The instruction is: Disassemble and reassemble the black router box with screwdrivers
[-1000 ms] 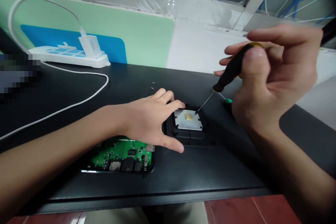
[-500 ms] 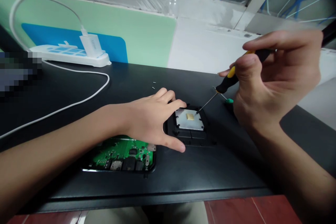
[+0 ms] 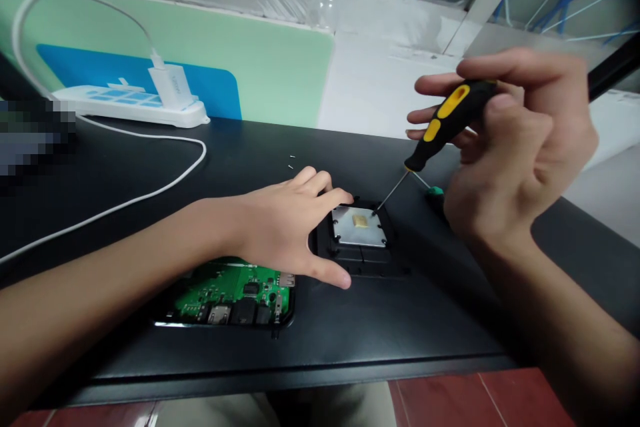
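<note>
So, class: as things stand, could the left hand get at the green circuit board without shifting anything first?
Probably yes. The left hand rests on the black housing, and the green circuit board lies uncovered just beside its wrist, with nothing between them.

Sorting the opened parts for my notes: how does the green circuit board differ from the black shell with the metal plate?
The green circuit board lies near the table's front edge, untouched; the black shell sits farther back, steadied by the left hand. The board shows chips and ports; the shell shows a bare silver plate that the screwdriver tip meets. Both lie flat on the black table.
</note>
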Available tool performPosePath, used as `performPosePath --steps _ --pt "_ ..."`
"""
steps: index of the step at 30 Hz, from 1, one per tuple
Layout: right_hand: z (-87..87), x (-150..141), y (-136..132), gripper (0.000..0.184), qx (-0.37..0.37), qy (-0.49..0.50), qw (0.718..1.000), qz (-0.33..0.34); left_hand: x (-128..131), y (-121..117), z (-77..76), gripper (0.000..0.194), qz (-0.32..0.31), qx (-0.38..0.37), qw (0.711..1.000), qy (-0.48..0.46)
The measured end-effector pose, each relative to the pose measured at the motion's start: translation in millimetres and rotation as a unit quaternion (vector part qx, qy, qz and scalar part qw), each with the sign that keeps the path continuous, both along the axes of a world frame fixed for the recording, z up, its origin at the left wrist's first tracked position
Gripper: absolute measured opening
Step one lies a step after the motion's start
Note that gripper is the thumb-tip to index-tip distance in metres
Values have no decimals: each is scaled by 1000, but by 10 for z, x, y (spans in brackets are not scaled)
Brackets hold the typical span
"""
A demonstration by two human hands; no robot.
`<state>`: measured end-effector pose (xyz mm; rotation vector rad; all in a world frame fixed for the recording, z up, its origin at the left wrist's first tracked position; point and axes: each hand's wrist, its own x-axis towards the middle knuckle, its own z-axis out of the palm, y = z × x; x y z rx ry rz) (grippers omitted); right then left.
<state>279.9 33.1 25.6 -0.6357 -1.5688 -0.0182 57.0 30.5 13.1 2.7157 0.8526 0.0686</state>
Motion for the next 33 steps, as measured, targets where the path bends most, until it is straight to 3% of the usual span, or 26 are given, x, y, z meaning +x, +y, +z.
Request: performPosePath --steps 8,12,19,23,30,33 --pt "27 83 23 24 63 -95 989 -93 1 -8 6 103 3 -1 1000 0" --pt "30 108 35 26 48 -99 988 -108 -4 -5 9 105 3 0 1000 -1" --pt "-20 69 34 32 4 -69 998 -10 4 -2 7 103 1 -5 1000 -1" --pt "-12 24 4 25 -12 -32 999 -4 2 0 3 104 1 -3 1000 -1" --pt "10 129 118 34 78 -54 993 -67 -6 -3 7 104 3 -6 1000 -2" --pt "19 128 102 21 53 -54 996 -41 -5 -6 9 105 2 -7 1000 -3"
